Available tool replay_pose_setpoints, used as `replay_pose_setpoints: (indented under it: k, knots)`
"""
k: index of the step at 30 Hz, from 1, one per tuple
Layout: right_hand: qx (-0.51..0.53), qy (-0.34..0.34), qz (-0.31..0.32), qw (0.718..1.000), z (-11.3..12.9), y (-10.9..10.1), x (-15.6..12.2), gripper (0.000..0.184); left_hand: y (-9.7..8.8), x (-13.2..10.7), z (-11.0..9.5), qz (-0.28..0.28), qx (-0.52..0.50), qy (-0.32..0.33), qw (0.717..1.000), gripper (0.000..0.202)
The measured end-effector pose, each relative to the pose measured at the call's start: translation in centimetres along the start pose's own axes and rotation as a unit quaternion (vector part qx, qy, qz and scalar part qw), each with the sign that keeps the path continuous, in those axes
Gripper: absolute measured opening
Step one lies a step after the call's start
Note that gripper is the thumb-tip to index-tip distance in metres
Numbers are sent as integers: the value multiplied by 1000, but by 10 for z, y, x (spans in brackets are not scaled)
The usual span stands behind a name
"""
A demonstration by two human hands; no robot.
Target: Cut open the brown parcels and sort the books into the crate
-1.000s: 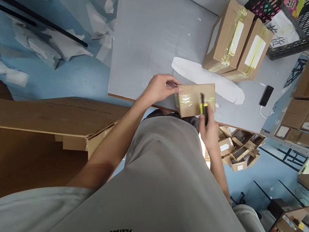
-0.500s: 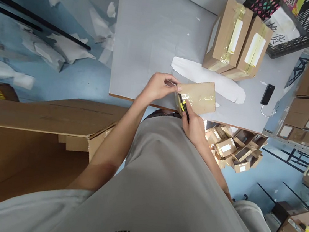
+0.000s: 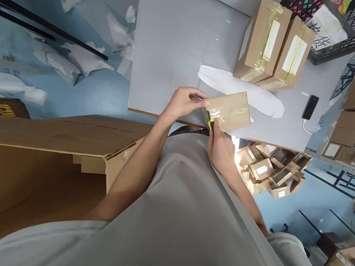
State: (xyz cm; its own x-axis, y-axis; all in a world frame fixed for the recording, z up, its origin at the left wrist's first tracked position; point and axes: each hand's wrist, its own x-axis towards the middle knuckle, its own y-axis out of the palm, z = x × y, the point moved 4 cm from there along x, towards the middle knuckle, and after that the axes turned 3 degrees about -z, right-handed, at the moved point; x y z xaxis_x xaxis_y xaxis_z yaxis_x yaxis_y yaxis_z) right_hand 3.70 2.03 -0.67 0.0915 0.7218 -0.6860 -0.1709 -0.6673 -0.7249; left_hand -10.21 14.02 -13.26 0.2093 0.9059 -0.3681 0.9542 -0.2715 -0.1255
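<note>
A small brown cardboard box (image 3: 231, 107) with clear tape across it is at the table's near edge, slightly tilted. My left hand (image 3: 185, 102) grips its left end, thumb on top and fingers behind. In my closed right hand (image 3: 222, 148) is a yellow and black box cutter (image 3: 211, 124), held against the box's near left side. The blade is too small to make out. Just beyond the box lies a long white paper strip (image 3: 238, 86).
Two taped cartons (image 3: 263, 39) stand at the back right of the grey table (image 3: 168, 38), beside a black plastic crate (image 3: 330, 51). A phone (image 3: 310, 107) on a cable lies at the right. Opened small boxes (image 3: 268, 169) are heaped below; a large carton (image 3: 47, 131) is at my left.
My right hand has turned and shifted slightly with the box cutter, now covering more of its handle. The small box has tilted a little; my left hand keeps its grip.
</note>
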Motion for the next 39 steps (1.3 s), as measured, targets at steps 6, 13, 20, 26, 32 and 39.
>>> replay_pose_setpoints:
  k: [6, 13, 20, 26, 32, 39]
  knots:
    - [-3, -3, -7, 1000, -3, 3, 1, 67, 0, -1, -1, 0, 2, -5, 1000, 48]
    - [-14, -7, -2, 1000, -1, 4, 1, 66, 1, -1, 1, -7, -3, 0, 1000, 52]
    - [-42, -2, 1, 999, 4, 3, -2, 67, 2, -3, 0, -3, -10, -8, 1000, 50]
    - [-84, -4, -11, 996, 9, 0, 8, 69, 1, -7, 2, -15, -8, -11, 1000, 49]
    - [-115, 5, 20, 993, 2, -3, -1, 72, 9, -19, 9, -1, -20, -25, 999, 62]
    - [-139, 6, 27, 990, -10, -5, -16, 77, 17, -31, 9, -3, -37, -27, 999, 65]
